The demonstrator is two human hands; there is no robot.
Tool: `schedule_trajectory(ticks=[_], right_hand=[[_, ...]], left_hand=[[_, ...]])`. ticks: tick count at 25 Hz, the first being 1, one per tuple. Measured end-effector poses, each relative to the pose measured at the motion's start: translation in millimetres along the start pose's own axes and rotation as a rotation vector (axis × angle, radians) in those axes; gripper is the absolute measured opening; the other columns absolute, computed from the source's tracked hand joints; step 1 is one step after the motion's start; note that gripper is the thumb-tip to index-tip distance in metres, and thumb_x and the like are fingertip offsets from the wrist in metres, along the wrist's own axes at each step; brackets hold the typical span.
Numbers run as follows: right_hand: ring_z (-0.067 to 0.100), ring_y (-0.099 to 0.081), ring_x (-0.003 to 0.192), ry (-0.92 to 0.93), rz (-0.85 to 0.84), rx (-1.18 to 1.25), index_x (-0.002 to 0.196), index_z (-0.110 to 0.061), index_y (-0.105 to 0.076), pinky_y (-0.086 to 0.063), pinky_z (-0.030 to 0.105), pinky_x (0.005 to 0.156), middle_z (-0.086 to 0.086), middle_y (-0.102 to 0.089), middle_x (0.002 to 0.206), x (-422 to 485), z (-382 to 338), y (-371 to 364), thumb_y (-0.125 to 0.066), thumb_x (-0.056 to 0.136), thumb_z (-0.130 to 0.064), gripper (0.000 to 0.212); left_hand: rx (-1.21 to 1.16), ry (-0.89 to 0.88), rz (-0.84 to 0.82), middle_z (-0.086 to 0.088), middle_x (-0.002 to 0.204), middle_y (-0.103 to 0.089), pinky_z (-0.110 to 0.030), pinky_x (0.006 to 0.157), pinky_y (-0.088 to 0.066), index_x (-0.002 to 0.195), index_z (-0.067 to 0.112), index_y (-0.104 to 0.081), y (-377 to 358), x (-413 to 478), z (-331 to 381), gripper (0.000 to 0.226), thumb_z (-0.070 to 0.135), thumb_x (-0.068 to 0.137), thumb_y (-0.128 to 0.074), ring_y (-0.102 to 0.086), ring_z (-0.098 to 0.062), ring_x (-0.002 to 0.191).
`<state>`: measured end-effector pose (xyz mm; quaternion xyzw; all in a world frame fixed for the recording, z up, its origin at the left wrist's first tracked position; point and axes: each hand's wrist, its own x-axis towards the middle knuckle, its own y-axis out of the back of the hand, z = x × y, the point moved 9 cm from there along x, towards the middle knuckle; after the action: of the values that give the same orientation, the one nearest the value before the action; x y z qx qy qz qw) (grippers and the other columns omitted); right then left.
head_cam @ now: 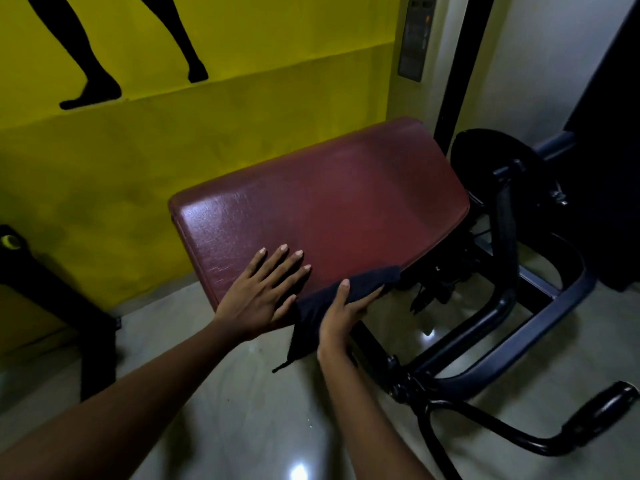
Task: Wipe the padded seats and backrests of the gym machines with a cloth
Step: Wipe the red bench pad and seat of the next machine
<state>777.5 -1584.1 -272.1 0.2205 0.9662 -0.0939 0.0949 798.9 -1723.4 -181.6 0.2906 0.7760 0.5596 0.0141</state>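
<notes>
The wipe looks only partly done: the one dark cloth (363, 284) sits on the near edge of the single maroon pad (329, 202), its tail hanging off, and nothing shows which parts are already clean. The right hand (341, 317) pinches the cloth, thumb on top. The left hand (263, 292) lies flat beside it, fingers spread wide. One black machine frame (540, 327); other machines presumably remain.
</notes>
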Motion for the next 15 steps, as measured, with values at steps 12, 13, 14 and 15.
schedule_trajectory(ticks=[12, 13, 14, 15], right_hand=[[0.037, -0.031, 0.134, 0.023, -0.002, -0.132, 0.149, -0.022, 0.003, -0.031, 0.037, 0.105, 0.022, -0.018, 0.151, -21, -12, -9, -0.042, 0.097, -0.035, 0.070], [0.039, -0.031, 0.134, 0.014, -0.043, -0.166, 0.149, -0.022, 0.004, -0.032, 0.039, 0.105, 0.024, -0.018, 0.151, -36, -10, -17, -0.042, 0.096, -0.038, 0.072], [0.041, -0.031, 0.133, 0.009, -0.073, -0.219, 0.149, -0.022, 0.005, -0.033, 0.042, 0.105, 0.026, -0.017, 0.151, -50, -6, -23, -0.040, 0.094, -0.048, 0.075], [0.044, -0.032, 0.133, 0.017, -0.105, -0.284, 0.148, -0.024, 0.006, -0.034, 0.046, 0.105, 0.028, -0.018, 0.150, -65, -2, -30, -0.034, 0.089, -0.062, 0.081]], left_hand=[[-0.204, 0.127, 0.002, -0.007, 0.146, -0.044, -0.043, 0.113, -0.017, 0.138, 0.016, -0.047, 8, -30, -1, 0.049, 0.032, 0.095, -0.029, -0.035, -0.027, 0.139], [-0.274, 0.182, 0.019, -0.007, 0.146, -0.044, -0.040, 0.115, -0.015, 0.138, 0.015, -0.046, 10, -44, -3, 0.049, 0.029, 0.095, -0.030, -0.033, -0.024, 0.140], [-0.358, 0.240, 0.042, -0.007, 0.146, -0.044, -0.036, 0.116, -0.012, 0.139, 0.014, -0.046, 12, -59, -6, 0.048, 0.028, 0.095, -0.031, -0.029, -0.022, 0.141], [-0.445, 0.302, 0.073, -0.007, 0.145, -0.045, -0.032, 0.117, -0.009, 0.138, 0.013, -0.045, 18, -76, -8, 0.048, 0.028, 0.095, -0.032, -0.027, -0.019, 0.141]])
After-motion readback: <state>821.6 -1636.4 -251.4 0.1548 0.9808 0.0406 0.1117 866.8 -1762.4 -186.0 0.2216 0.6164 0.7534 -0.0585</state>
